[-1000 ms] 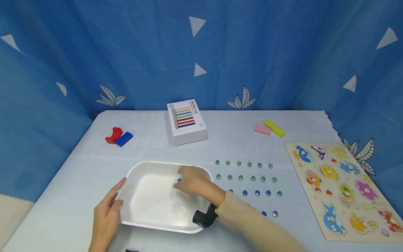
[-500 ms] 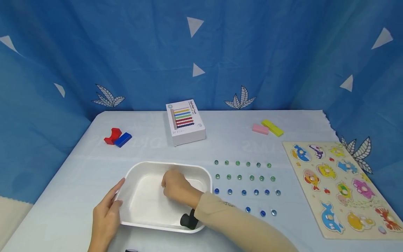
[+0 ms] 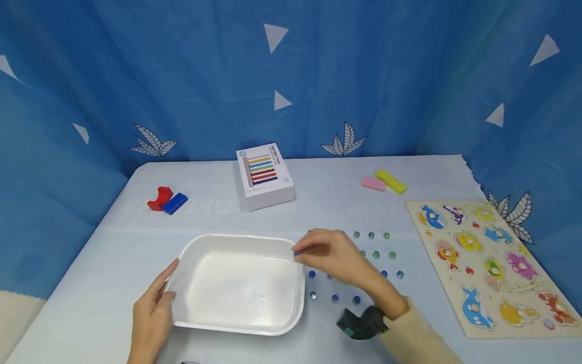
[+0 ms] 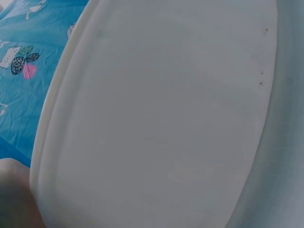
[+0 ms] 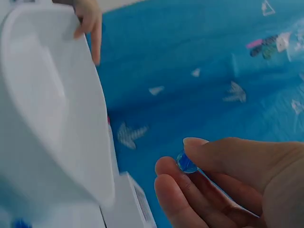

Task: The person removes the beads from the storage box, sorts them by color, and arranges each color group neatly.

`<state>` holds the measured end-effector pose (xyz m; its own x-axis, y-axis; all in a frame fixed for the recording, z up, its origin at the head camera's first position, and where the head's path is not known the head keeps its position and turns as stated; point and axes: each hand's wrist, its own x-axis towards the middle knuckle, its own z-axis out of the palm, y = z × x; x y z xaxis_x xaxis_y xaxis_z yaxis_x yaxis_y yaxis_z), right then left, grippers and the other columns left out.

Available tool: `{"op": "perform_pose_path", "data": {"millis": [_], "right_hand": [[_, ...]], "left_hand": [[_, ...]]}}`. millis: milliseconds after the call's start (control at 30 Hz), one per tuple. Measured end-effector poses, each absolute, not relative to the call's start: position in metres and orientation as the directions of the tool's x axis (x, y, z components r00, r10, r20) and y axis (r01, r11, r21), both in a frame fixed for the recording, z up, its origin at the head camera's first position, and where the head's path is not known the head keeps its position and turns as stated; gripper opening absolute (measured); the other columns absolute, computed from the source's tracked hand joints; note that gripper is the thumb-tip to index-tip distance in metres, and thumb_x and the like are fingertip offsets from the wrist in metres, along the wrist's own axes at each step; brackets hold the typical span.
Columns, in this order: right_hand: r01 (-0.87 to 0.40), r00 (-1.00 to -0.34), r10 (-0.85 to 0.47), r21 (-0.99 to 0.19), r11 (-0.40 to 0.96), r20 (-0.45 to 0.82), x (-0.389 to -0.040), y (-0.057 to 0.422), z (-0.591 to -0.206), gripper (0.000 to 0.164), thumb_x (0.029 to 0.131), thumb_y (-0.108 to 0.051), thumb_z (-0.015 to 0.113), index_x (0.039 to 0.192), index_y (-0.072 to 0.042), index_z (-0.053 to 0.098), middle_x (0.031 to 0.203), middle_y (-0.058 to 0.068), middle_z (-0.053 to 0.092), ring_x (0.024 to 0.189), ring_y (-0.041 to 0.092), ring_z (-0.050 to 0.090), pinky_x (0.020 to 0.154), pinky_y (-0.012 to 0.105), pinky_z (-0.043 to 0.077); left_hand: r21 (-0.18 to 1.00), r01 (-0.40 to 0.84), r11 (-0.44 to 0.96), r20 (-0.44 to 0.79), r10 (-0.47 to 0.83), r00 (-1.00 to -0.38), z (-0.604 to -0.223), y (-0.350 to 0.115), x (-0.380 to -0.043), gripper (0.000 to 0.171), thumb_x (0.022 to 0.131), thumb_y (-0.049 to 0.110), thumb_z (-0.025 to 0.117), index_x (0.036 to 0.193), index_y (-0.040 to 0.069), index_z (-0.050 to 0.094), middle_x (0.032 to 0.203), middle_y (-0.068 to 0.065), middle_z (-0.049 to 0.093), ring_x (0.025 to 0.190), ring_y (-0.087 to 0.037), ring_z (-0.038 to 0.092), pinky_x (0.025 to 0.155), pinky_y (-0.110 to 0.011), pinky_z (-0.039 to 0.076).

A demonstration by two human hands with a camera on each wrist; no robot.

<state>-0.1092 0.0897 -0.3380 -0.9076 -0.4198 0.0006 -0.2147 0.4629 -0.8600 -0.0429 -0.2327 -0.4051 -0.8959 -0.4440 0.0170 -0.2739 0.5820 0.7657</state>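
My right hand (image 3: 334, 255) pinches a blue glass marble (image 5: 186, 162) between thumb and fingertips. It is raised at the right rim of a white plastic basin (image 3: 236, 326). At the basin's left side, my left hand (image 3: 152, 313) grips the rim, with the thumb toward the inside. The basin's pale outer wall (image 4: 156, 118) fills most of the left wrist view. Right of the basin, green marbles (image 3: 376, 254) and blue marbles (image 3: 335, 299) lie in rows on the table. My right hand and forearm hide some of them.
Behind the basin stands a white box (image 3: 265, 177) with an abacus picture. Red (image 3: 160, 198) and blue blocks (image 3: 175, 203) lie back left, pink (image 3: 374, 183) and yellow-green blocks (image 3: 391, 182) back right. A wooden sea-animal puzzle board (image 3: 488, 268) lies at the right.
The right hand has come out of the basin, moving right to its right rim, with a blue marble in its fingers. The left hand keeps its hold on the rim.
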Motion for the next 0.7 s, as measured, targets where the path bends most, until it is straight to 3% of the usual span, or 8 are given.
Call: {"op": "perform_pose_path", "data": {"millis": [133,300,333,433,567,700], "right_hand": [[-0.202,-0.972,-0.215,-0.795,0.572,0.092,-0.092,0.160,-0.356,0.017,0.078,-0.024,0.068,0.095,-0.021,0.068,0.093,-0.008,0.064,0.085,0.001,0.063,0.078,0.015,0.053],[-0.127,-0.987,-0.035,-0.631,0.766,0.156,-0.066,0.225,-0.382,0.015,0.074,-0.021,0.072,0.089,-0.019,0.070,0.088,-0.007,0.067,0.073,-0.007,0.057,0.065,0.013,0.051],[-0.095,-0.990,-0.010,-0.602,0.793,0.142,-0.061,0.234,-0.387,0.014,0.073,-0.021,0.073,0.088,-0.020,0.071,0.088,-0.006,0.068,0.070,-0.008,0.055,0.062,0.013,0.050],[-0.038,-0.994,0.026,-0.549,0.835,0.109,-0.051,0.253,-0.403,0.014,0.070,-0.020,0.075,0.082,-0.024,0.071,0.083,-0.008,0.067,0.064,-0.007,0.050,0.057,0.015,0.046],[-0.013,-0.997,0.030,-0.524,0.852,0.074,-0.042,0.261,-0.420,0.015,0.068,-0.019,0.076,0.079,-0.027,0.069,0.078,-0.013,0.064,0.063,-0.006,0.047,0.057,0.014,0.045],[0.022,-0.999,0.041,-0.502,0.864,0.027,-0.040,0.261,-0.425,0.017,0.069,-0.019,0.075,0.081,-0.029,0.068,0.079,-0.013,0.061,0.067,-0.007,0.047,0.061,0.013,0.048]], "left_hand": [[0.764,-0.296,0.573,0.004,-0.463,-0.886,-0.406,-0.235,-0.042,0.054,0.087,0.002,0.036,0.132,0.031,0.045,0.137,0.004,0.046,0.129,-0.015,0.039,0.109,-0.023,0.031],[0.773,-0.292,0.563,0.002,-0.462,-0.887,-0.405,-0.235,-0.042,0.054,0.087,0.001,0.035,0.133,0.029,0.045,0.138,0.004,0.045,0.131,-0.017,0.037,0.108,-0.042,0.032],[0.775,-0.285,0.565,0.006,-0.457,-0.889,-0.404,-0.234,-0.043,0.054,0.087,0.001,0.035,0.133,0.029,0.045,0.138,0.003,0.045,0.131,-0.017,0.037,0.108,-0.041,0.032],[0.772,-0.279,0.571,0.011,-0.452,-0.892,-0.404,-0.233,-0.043,0.053,0.087,0.001,0.036,0.132,0.029,0.045,0.137,0.004,0.046,0.131,-0.015,0.037,0.110,-0.023,0.030],[0.770,-0.263,0.581,0.029,-0.444,-0.895,-0.405,-0.232,-0.043,0.053,0.087,0.001,0.038,0.131,0.029,0.047,0.137,0.004,0.047,0.130,-0.015,0.038,0.097,0.001,0.023],[0.773,-0.253,0.582,0.039,-0.441,-0.896,-0.405,-0.232,-0.043,0.053,0.087,0.001,0.038,0.131,0.028,0.047,0.136,0.003,0.047,0.130,-0.015,0.039,0.092,0.006,0.020]]}}
